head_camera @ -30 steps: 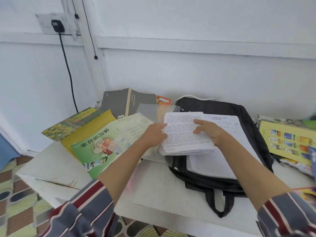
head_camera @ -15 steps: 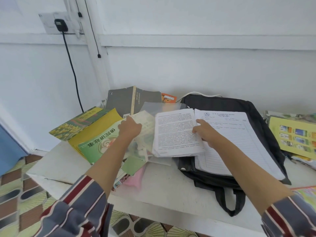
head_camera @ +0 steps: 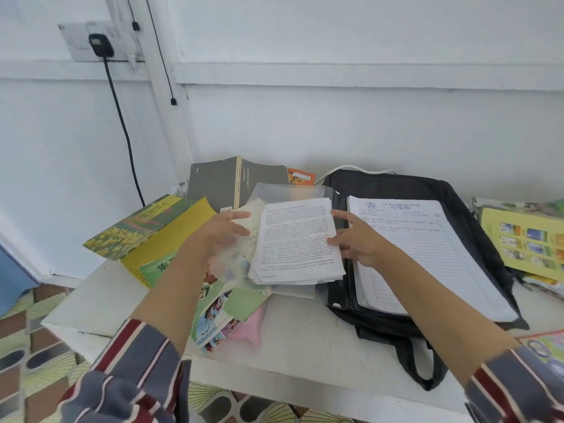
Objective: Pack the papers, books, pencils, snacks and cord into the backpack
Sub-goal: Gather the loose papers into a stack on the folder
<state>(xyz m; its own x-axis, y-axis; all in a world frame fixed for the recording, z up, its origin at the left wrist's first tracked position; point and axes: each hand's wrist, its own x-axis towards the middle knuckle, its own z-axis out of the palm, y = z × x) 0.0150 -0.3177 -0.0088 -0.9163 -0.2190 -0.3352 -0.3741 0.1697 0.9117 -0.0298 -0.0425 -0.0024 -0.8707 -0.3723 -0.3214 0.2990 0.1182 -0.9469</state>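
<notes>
- The white worktop [head_camera: 305, 346] stands against a white wall [head_camera: 335, 117]. A black cable [head_camera: 122, 117] hangs beyond the left hand [head_camera: 225, 232].
- The papers [head_camera: 299, 242] lie between the hands. The right hand [head_camera: 355, 241], fingers spread, touches their edge over the backpack [head_camera: 476, 215].
- The left hand, spread, has left the green book [head_camera: 155, 267] and moved beside the papers.

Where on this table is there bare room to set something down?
Bare table shows along the front edge, between the pink sheet and the backpack strap, and at the left corner beside the yellow book. The back is crowded with the grey book, printed papers and backpack.
</notes>
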